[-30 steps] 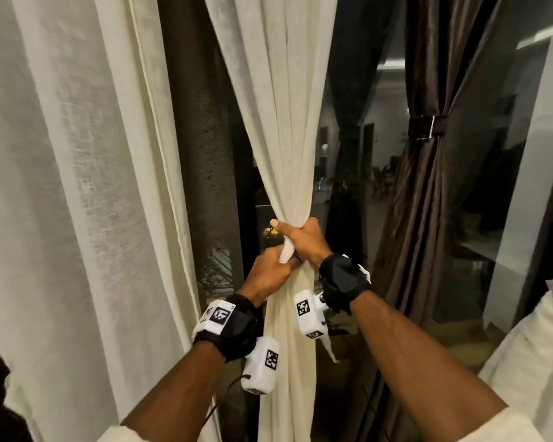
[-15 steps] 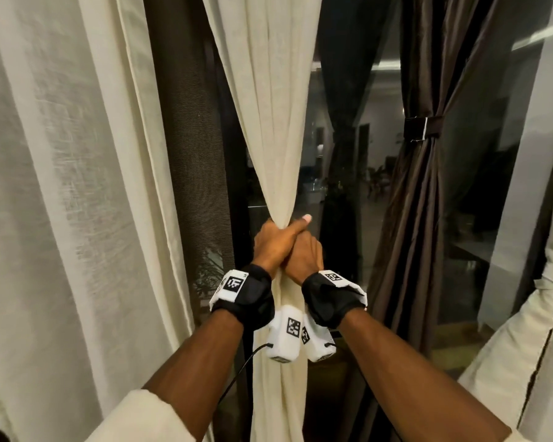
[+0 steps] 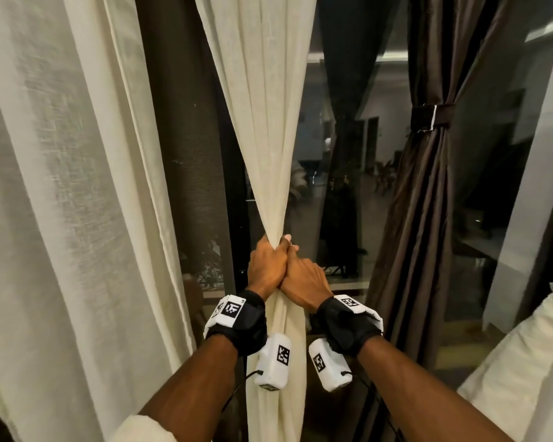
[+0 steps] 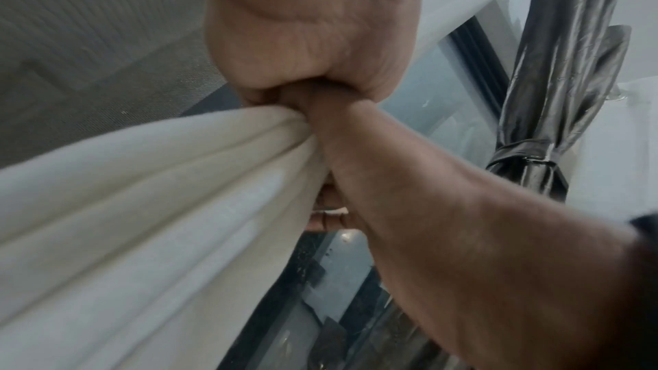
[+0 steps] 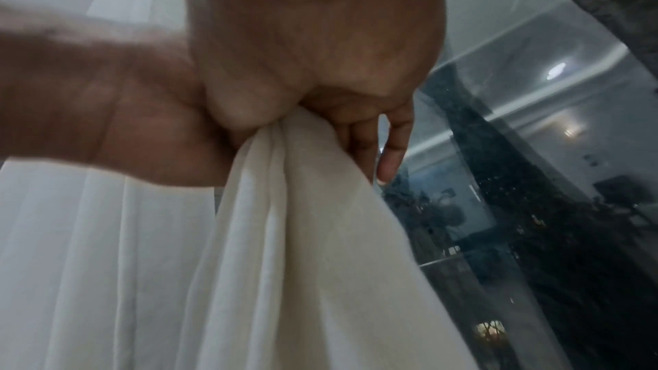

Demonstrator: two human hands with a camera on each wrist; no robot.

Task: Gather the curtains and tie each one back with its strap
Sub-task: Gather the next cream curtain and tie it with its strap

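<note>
The step in hand looks like the cinching: the cream curtain (image 3: 262, 129), hanging in the centre of the head view, is bunched into a narrow waist at mid-frame, where both hands meet. The left hand (image 3: 266, 265) wraps the bundle from the left side, its fingers (image 4: 326, 218) curled tight round the cloth; the right hand (image 3: 304, 283) presses against it from the right, fingers (image 5: 389, 151) folded over the same gathers. No strap shows anywhere on this curtain — whether one is caught inside the two grips I cannot tell.

By my reading the next move calls for one hand to keep the waist pinched while the other finds the strap, carries it round the bundle and fastens it (the gathers would likely spring loose if both grips relaxed at once).

The cream cloth is a light, loosely woven linen-like weave, falling in soft lengthwise pleats that fan out above and below the grip. At the upper right of the head view a dark brown curtain (image 3: 425, 193), satiny with crisp glossy folds, is already tied with a matching brown strap (image 3: 431, 117) edged by a pale tab. Another cream panel (image 3: 71, 186) hangs loose at the left of the frame, before dark window glass (image 3: 339, 173).
</note>
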